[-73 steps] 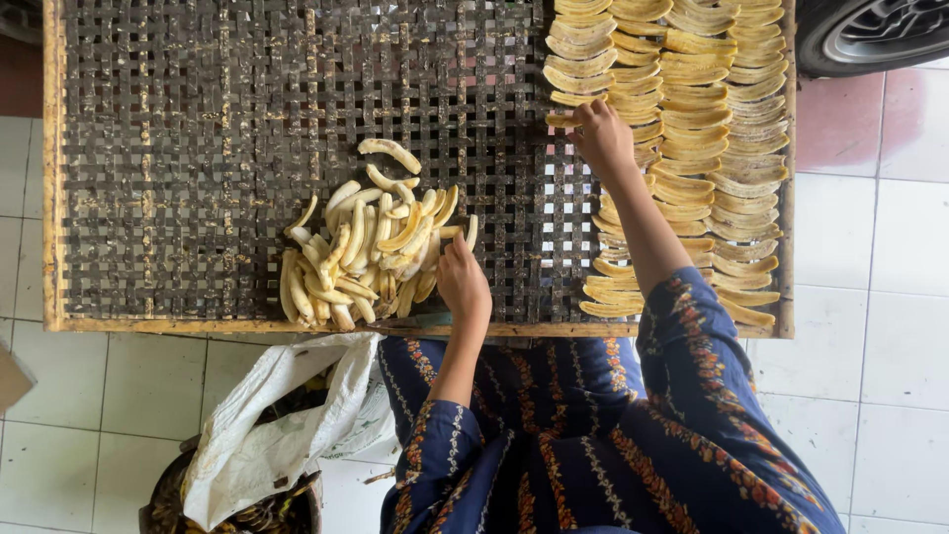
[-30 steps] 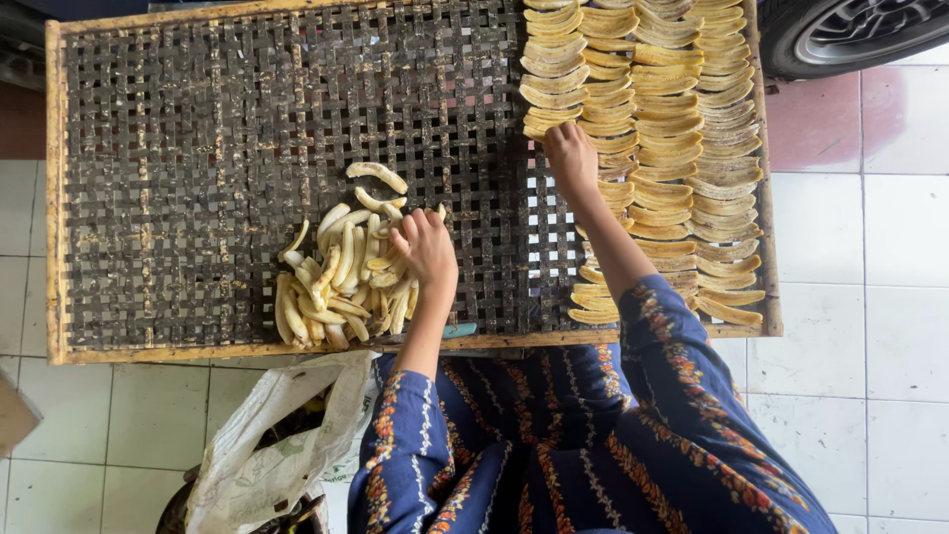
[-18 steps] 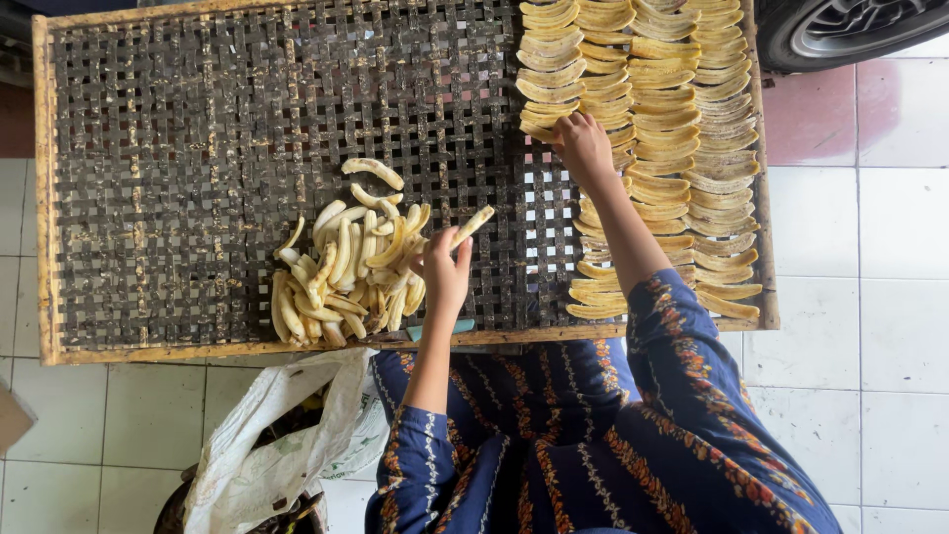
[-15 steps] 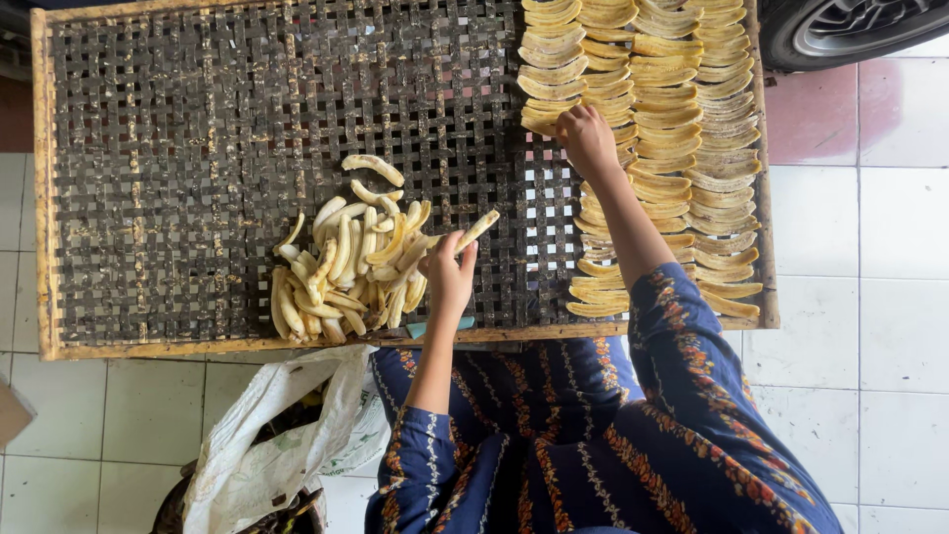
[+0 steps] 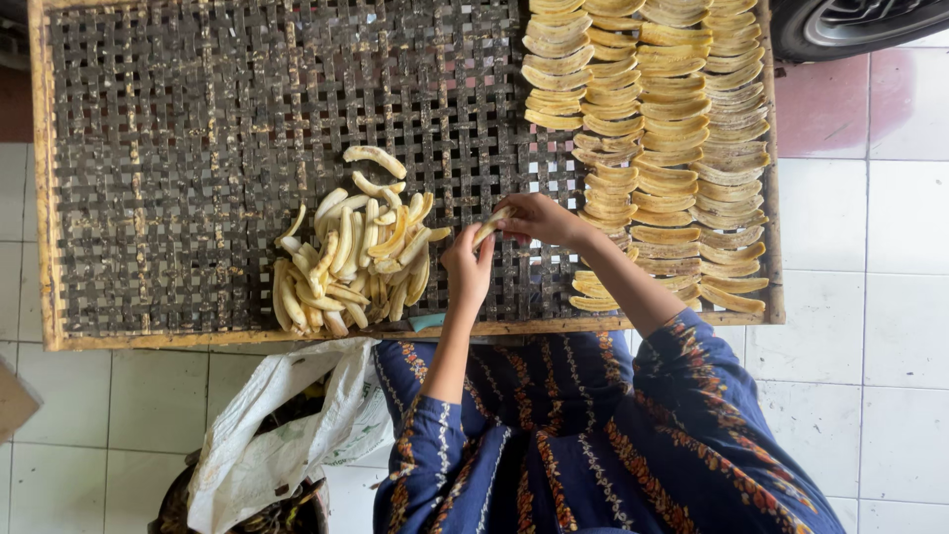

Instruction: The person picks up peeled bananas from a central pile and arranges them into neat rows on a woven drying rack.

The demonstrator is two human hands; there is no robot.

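White floor tiles surround a woven bamboo drying rack (image 5: 178, 119) with a wooden frame, seen from above; a car tyre (image 5: 850, 20) shows at the far right corner.

Left hand (image 5: 467, 265) and right hand (image 5: 534, 218) meet over the rack's middle, near edge. Both pinch one banana slice (image 5: 491, 226): left fingers on its near-left end, right fingers on its far-right end. Long axis runs diagonally, near-left to far-right. Neither hand is spread; fingers are closed on the slice.

Loose pile of banana slices (image 5: 351, 257) lies just left of the left hand, close but not touching. Laid rows of slices (image 5: 662, 148) sit right and far of the right hand; the right forearm crosses their near end. So the right hand is the nearer one to the rows, the left to the pile.

Near left, on the floor: a white plastic bag (image 5: 267, 435) over a dark basket (image 5: 287, 509). Patterned blue garment (image 5: 593, 435) fills the near centre.
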